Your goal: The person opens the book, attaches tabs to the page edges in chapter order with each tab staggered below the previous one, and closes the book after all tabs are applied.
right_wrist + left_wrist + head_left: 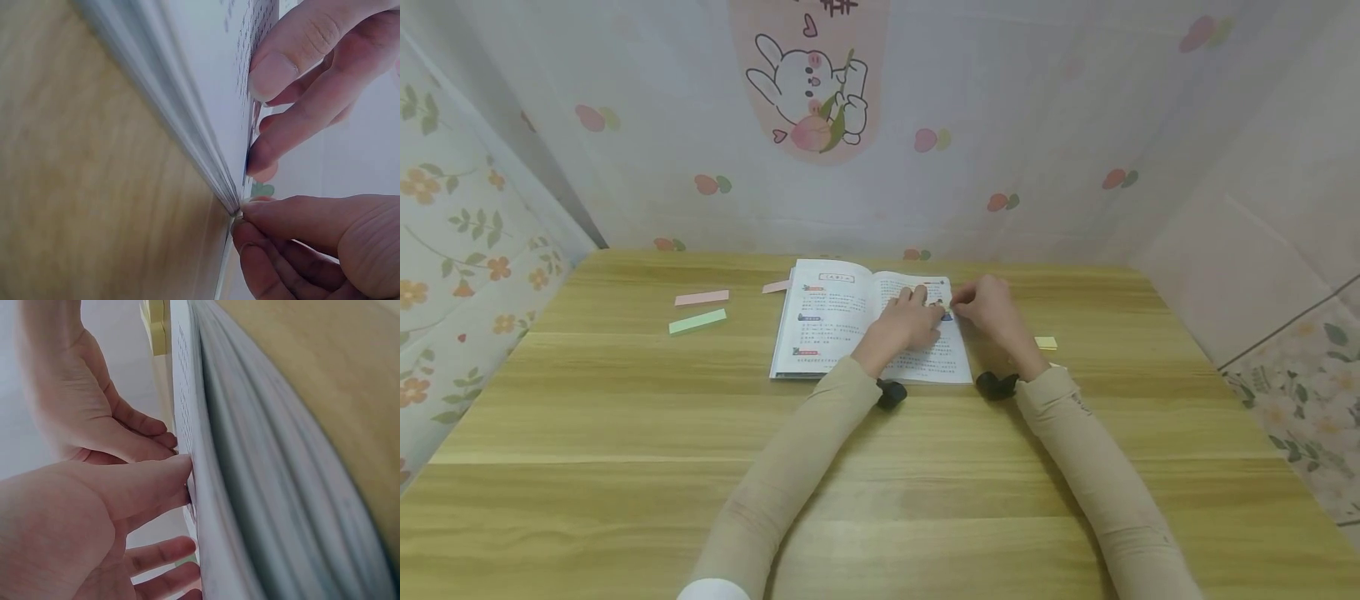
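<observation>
An open book lies on the wooden table, its right page printed with text and a small picture. My left hand rests on that page with its fingers spread and straight. In the left wrist view, the left thumb presses the page near its outer edge. My right hand is at the book's right edge. Seen from the right wrist, its thumb and forefinger pinch the page edge. Whether a small slip lies between those fingertips is hidden.
A pink strip pad and a green strip pad lie left of the book. A pink strip shows at the book's left edge. Small yellow sticky notes lie beside the right wrist. A patterned curtain hangs behind the table.
</observation>
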Demonstrator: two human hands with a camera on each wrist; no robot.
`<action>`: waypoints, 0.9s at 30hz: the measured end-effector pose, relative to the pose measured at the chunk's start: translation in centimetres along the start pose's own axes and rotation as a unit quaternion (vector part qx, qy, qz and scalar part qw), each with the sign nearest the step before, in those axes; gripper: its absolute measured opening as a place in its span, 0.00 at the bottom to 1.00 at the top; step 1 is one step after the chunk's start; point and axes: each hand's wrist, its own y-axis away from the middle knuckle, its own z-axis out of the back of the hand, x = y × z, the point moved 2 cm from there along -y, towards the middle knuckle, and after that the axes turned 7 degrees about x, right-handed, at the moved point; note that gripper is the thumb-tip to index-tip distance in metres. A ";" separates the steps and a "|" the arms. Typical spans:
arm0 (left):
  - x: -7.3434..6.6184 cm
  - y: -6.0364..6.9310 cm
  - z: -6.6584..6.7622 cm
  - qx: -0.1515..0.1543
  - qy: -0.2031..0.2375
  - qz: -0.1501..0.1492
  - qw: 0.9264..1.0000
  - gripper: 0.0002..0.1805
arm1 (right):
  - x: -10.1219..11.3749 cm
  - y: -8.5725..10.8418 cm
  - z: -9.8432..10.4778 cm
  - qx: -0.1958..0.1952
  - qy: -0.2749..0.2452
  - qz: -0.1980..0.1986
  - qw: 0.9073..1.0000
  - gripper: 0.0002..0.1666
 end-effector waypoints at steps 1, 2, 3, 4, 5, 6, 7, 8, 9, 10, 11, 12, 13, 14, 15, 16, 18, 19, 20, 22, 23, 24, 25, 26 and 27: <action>0.0 0.0 0.0 0.000 0.001 -0.001 1.000 0.28 | 0.0 0.0 0.0 -0.001 0.000 0.001 1.000 0.08; 0.0 0.0 0.0 0.000 0.000 -0.002 1.000 0.29 | 0.0 0.0 0.0 -0.003 0.001 0.003 1.000 0.07; 0.1 0.1 0.0 -0.001 0.000 -0.004 1.000 0.29 | 0.0 0.0 0.0 -0.004 0.000 0.005 1.000 0.07; 0.1 0.2 0.0 -0.003 -0.002 -0.006 1.000 0.29 | 0.0 0.0 0.0 -0.005 0.001 0.007 1.000 0.07; 0.1 0.2 0.0 -0.005 -0.005 -0.008 1.000 0.29 | 0.1 0.0 0.0 -0.006 0.002 0.010 1.000 0.07; 0.1 0.2 0.0 -0.006 -0.006 -0.010 1.000 0.29 | 0.1 0.0 0.0 -0.007 0.002 0.013 1.000 0.07; 0.2 0.3 0.0 -0.008 -0.007 -0.012 1.000 0.29 | 0.1 0.1 0.0 -0.008 0.005 0.016 1.000 0.06; 0.2 0.3 -0.1 -0.010 -0.010 -0.014 1.000 0.29 | 0.1 0.1 0.0 -0.008 0.006 0.019 1.000 0.06; 0.2 0.3 -0.1 -0.010 -0.012 -0.015 1.000 0.29 | 0.1 0.1 0.0 -0.008 0.007 0.020 1.000 0.06; 0.2 0.3 -0.2 -0.011 -0.017 -0.016 1.000 0.30 | 0.2 0.2 0.0 -0.007 0.008 0.022 1.000 0.06; 0.2 0.4 -0.2 -0.012 -0.019 -0.017 1.000 0.30 | 0.2 0.2 0.1 -0.006 0.010 0.023 1.000 0.06; 0.2 0.4 -0.2 -0.012 -0.021 -0.019 1.000 0.30 | 0.2 0.2 0.1 -0.004 0.011 0.024 1.000 0.06; 0.2 0.4 -0.2 -0.013 -0.023 -0.020 0.999 0.31 | 0.2 0.2 0.1 -0.003 0.011 0.025 1.000 0.07; 0.3 0.4 -0.3 -0.014 -0.024 -0.022 0.999 0.31 | 0.2 0.2 0.1 -0.001 0.010 0.025 1.000 0.07; 0.4 0.4 -0.3 -0.015 -0.023 -0.024 0.999 0.31 | 0.2 0.1 0.1 0.001 0.011 0.027 1.000 0.07; 0.4 0.5 -0.3 -0.017 -0.022 -0.026 0.999 0.31 | 0.2 0.1 0.1 0.002 0.011 0.028 1.000 0.07; 0.5 0.5 -0.4 -0.021 -0.017 -0.031 0.999 0.31 | 0.2 0.1 0.2 0.006 0.007 0.030 1.000 0.08; 0.6 0.5 -0.4 -0.025 -0.014 -0.033 0.999 0.31 | 0.2 0.1 0.2 0.006 0.004 0.030 1.000 0.08; 0.7 0.5 -0.4 -0.028 -0.011 -0.035 0.999 0.31 | 0.2 0.1 0.2 0.007 0.002 0.029 1.000 0.09; 0.8 0.6 -0.4 -0.035 -0.005 -0.038 0.999 0.30 | 0.2 0.1 0.3 0.008 -0.004 0.024 1.000 0.11; 0.8 0.7 -0.4 -0.039 -0.001 -0.039 0.998 0.31 | 0.3 0.2 0.4 0.008 -0.007 0.021 1.000 0.11; 0.9 0.8 -0.4 -0.043 0.002 -0.040 0.998 0.31 | 0.3 0.2 0.5 0.008 -0.008 0.019 1.000 0.12; 0.9 0.9 -0.3 -0.047 0.006 -0.041 0.998 0.31 | 0.4 0.2 0.6 0.007 -0.009 0.018 1.000 0.13; 0.9 1.1 -0.3 -0.051 0.011 -0.042 0.998 0.31 | 0.5 0.3 0.6 0.006 -0.009 0.017 1.000 0.13; 1.0 1.3 -0.3 -0.057 0.015 -0.042 0.997 0.31 | 0.7 0.3 0.7 0.005 -0.009 0.017 1.000 0.13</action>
